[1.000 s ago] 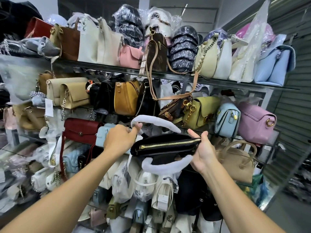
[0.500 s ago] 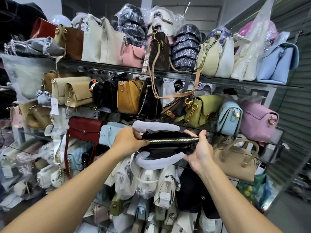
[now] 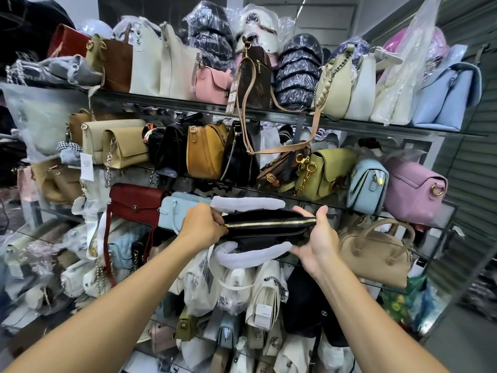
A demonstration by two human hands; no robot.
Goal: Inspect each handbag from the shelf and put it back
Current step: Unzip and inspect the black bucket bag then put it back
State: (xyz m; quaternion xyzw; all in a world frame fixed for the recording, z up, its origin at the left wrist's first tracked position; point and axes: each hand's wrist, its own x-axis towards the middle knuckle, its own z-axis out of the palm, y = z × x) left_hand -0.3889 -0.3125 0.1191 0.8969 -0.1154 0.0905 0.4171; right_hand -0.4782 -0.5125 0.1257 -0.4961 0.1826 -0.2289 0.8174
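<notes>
Black handbag [image 3: 266, 232] is up off the shelf [image 3: 269, 114], held level just in front of a middle board, about midway along its front edge, with the gold zip [image 3: 269, 224] facing up. The left hand [image 3: 203, 227] curls tight round the bag's left end, where the zip starts. The right hand [image 3: 318, 240] clasps the right end, thumb on top. White-wrapped handles [image 3: 247, 203] splay out above and below.

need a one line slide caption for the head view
Left hand and right hand hold a black handbag, gold zip upward, before crowded shelves.
</notes>
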